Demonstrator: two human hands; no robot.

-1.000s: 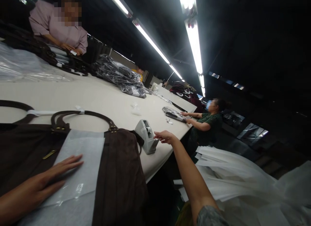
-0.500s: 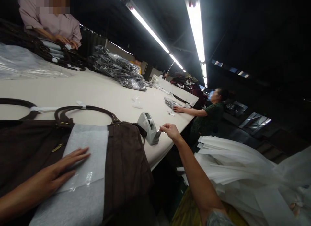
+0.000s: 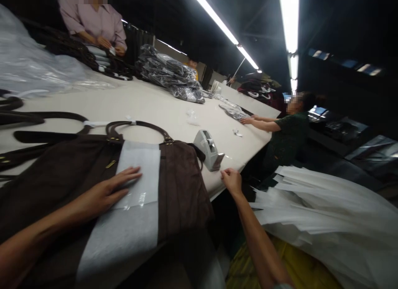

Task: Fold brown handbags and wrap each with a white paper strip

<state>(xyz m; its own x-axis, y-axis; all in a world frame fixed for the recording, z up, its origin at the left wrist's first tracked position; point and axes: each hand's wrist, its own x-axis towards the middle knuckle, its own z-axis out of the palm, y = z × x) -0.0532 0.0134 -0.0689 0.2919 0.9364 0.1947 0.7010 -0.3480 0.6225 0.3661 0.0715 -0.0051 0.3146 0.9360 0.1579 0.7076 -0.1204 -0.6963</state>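
Note:
My left hand (image 3: pixel 115 189), fingers stretched out, lies flat on a strip of white paper (image 3: pixel 141 156) wrapped over a dark brown handbag (image 3: pixel 183 181). Bits of clear tape shine on the paper's overlap. The bag's looped handles (image 3: pixel 139 124) point away from me, a white wrap around one of them. Just past the bag's right end stands a grey tape dispenser (image 3: pixel 205 150). On its near side, apart from it, my right hand (image 3: pixel 232 181) is pinched closed on a piece of tape, which barely shows at the fingertips.
More brown bags (image 3: pixel 18 119) lie at the left. Plastic-wrapped bags (image 3: pixel 171 73) are piled on the white table (image 3: pixel 149 102), near clear plastic sheeting (image 3: pixel 27 61). Two co-workers (image 3: pixel 96 23) (image 3: pixel 289 127) handle items across the table and at right. White paper strips (image 3: pixel 311 202) hang at my right.
My right hand has drawn back from the dispenser's cutting edge towards me. My left hand stays on the paper. The view has shifted, so the table things appear further right.

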